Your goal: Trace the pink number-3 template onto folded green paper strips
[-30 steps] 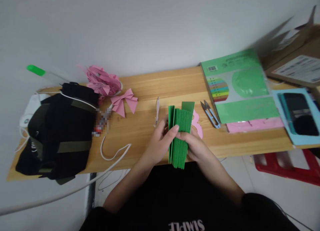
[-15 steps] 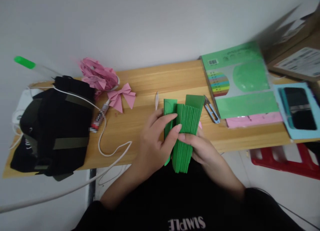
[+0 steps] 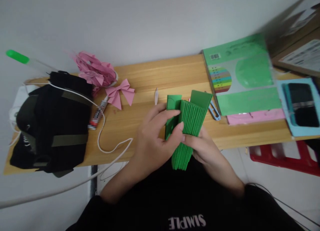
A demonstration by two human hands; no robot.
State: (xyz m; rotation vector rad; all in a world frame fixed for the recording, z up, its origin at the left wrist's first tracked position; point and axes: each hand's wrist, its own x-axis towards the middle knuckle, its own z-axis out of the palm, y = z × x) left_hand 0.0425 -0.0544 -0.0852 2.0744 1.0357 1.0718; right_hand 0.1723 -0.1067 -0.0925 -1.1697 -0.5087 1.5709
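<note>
Both hands hold a stack of green pleated paper point(image 3: 191, 121) upright, over the front edge of the wooden table point(image 3: 172, 69). My left hand point(image 3: 155, 137) grips its left side, thumb and fingers on the folds, with a flat end panel showing behind the fingers. My right hand point(image 3: 203, 147) clasps the lower right side, its thumb pressed on the pleats; its other fingers are hidden behind the paper. The right end panel leans outward at the top. Behind the paper lie a white pen-like object point(image 3: 156, 96) and blue-handled thread snips point(image 3: 214, 110), partly covered.
On the left are a black bag point(image 3: 67, 124), a pink paper bundle point(image 3: 96, 70), a pink paper bow point(image 3: 120, 93), a glue tube point(image 3: 98, 114) and a white cable point(image 3: 112, 151). Rightward lie a green paper pack point(image 3: 240, 74), a phone point(image 3: 301, 104) and a cardboard box point(image 3: 297, 47).
The pleated stack has tilted to the right at its top, and its right end panel stands farther out. Both hands keep their hold, and the view has shifted slightly.
</note>
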